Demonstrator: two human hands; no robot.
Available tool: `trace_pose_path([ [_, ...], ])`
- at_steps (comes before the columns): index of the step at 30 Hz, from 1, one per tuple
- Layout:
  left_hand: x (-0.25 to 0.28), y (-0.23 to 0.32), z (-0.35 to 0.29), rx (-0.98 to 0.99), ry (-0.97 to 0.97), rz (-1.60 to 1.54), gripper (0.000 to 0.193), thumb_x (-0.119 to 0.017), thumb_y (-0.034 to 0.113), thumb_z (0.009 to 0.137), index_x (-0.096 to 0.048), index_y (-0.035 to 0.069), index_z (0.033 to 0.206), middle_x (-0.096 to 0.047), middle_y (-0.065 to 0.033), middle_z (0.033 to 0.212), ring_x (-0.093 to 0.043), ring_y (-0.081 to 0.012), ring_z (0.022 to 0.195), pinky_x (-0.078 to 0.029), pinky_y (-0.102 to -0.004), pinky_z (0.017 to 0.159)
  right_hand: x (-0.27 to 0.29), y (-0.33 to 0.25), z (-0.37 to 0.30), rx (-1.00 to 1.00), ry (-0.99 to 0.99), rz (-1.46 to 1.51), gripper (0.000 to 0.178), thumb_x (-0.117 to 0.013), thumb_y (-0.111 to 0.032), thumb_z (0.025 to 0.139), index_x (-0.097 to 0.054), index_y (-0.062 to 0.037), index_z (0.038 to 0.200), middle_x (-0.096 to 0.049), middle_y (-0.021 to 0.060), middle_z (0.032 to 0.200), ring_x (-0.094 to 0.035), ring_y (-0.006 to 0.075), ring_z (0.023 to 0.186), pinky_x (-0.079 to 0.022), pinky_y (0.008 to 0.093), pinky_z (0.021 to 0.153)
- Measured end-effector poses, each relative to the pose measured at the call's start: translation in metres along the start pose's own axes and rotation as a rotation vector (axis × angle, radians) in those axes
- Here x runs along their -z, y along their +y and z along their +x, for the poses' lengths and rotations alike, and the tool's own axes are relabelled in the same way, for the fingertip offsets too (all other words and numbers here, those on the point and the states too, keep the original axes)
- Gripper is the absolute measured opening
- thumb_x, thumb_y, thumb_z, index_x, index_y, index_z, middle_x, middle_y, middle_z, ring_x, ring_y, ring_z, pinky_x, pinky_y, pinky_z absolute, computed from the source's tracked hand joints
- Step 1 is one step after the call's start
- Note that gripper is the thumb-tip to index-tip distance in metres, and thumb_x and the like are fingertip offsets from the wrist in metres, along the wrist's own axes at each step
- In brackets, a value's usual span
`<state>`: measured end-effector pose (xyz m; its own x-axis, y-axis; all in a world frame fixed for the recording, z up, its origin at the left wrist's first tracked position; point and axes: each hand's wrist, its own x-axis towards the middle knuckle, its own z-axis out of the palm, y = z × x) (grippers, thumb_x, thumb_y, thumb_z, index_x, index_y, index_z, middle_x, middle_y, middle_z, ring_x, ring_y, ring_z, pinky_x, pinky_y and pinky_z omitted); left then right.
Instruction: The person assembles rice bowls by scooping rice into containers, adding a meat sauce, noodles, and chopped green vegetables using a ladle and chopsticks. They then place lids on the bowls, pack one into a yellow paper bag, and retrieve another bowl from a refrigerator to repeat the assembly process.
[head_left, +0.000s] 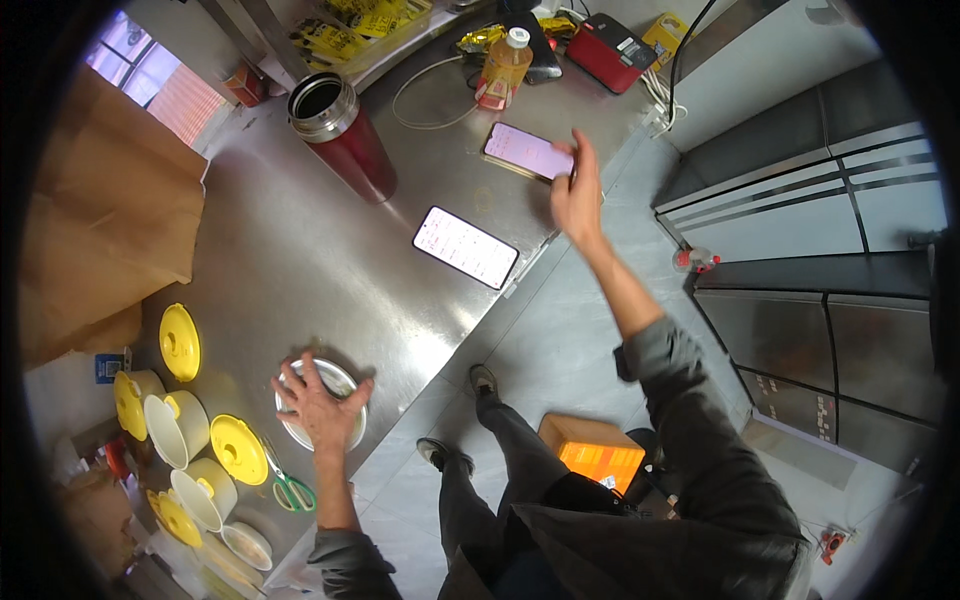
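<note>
My left hand (pixel 322 408) lies palm down with spread fingers over a round, pale-rimmed bowl (pixel 357 432) on the steel counter. Most of the bowl's top is hidden under the hand. At the counter's far right edge, my right hand (pixel 577 200) hovers by the right end of a lit phone (pixel 525 150), fingers partly stretched and partly bent, nothing visibly held. Whether a fingertip touches its screen I cannot tell. A second lit phone (pixel 466 247) lies nearer me, screen up, between the two hands.
A dark red open flask (pixel 355 150) and an orange drink bottle (pixel 503 70) stand on the counter (pixel 270 250). Cream pots (pixel 177 430), yellow lids (pixel 180 342) and green-handled scissors (pixel 293 492) are at left, below a brown paper bag (pixel 120 200). An orange box (pixel 595 455) sits on the floor.
</note>
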<state>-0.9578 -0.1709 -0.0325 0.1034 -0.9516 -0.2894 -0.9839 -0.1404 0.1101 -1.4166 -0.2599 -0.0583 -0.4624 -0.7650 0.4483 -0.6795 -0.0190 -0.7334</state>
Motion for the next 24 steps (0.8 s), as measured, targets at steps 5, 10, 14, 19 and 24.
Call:
trace_pose_path([
  [5,0.018,-0.012,-0.001,-0.419,-0.097,0.1,0.107,-0.083,0.067,0.057,-0.045,0.021,0.146,-0.023,-0.0182,0.161,-0.004,-0.0462,0.151,-0.002,-0.0799,0.108,-0.046,-0.132,-0.143,-0.155,-0.354,0.546,0.054,-0.064,0.007,0.082,-0.05,-0.0065,0.133,-0.059,0.0104,0.125,-0.059,0.0226,0.1,-0.05,0.0328,0.087],
  [10,0.018,-0.059,-0.019,-0.337,0.289,-0.355,0.076,-0.051,0.052,0.097,-0.032,0.006,0.154,-0.018,-0.0208,0.164,-0.006,-0.0431,0.153,-0.001,-0.065,0.118,-0.11,-0.215,-0.202,0.023,-0.629,0.486,0.052,-0.065,-0.033,0.092,-0.055,-0.0034,0.134,-0.053,0.0155,0.141,-0.051,0.0337,0.131,-0.043,0.0446,0.106],
  [14,-0.067,-0.079,-0.034,-0.297,0.353,-0.42,0.064,-0.029,0.04,0.108,-0.025,-0.003,0.155,-0.019,-0.0233,0.163,-0.01,-0.0406,0.153,-0.007,-0.05,0.123,-0.16,-0.207,-0.235,0.204,-0.756,0.27,0.052,-0.055,-0.038,0.097,-0.056,-0.0012,0.134,-0.052,0.0144,0.145,-0.046,0.0318,0.136,-0.035,0.0433,0.115],
  [19,-0.058,-0.102,-0.053,-0.155,0.388,-0.402,0.063,-0.038,0.035,0.106,-0.026,-0.002,0.155,-0.018,-0.0216,0.164,-0.01,-0.0333,0.154,-0.002,-0.0458,0.124,-0.158,-0.245,-0.227,0.266,-0.527,0.261,0.033,-0.064,-0.024,0.086,-0.058,0.0003,0.107,-0.061,0.02,0.109,-0.058,0.0399,0.108,-0.047,0.0493,0.094],
  [24,0.071,-0.094,-0.091,-0.098,0.556,-0.766,0.036,-0.052,0.024,0.103,-0.06,0.0,0.129,-0.063,-0.019,0.122,-0.058,-0.0247,0.116,-0.039,-0.0404,0.101,-0.125,-0.26,-0.309,-0.482,-0.237,0.207,0.048,-0.07,-0.029,0.087,-0.054,0.0072,0.115,-0.064,0.0249,0.107,-0.062,0.0425,0.103,-0.049,0.0493,0.09],
])
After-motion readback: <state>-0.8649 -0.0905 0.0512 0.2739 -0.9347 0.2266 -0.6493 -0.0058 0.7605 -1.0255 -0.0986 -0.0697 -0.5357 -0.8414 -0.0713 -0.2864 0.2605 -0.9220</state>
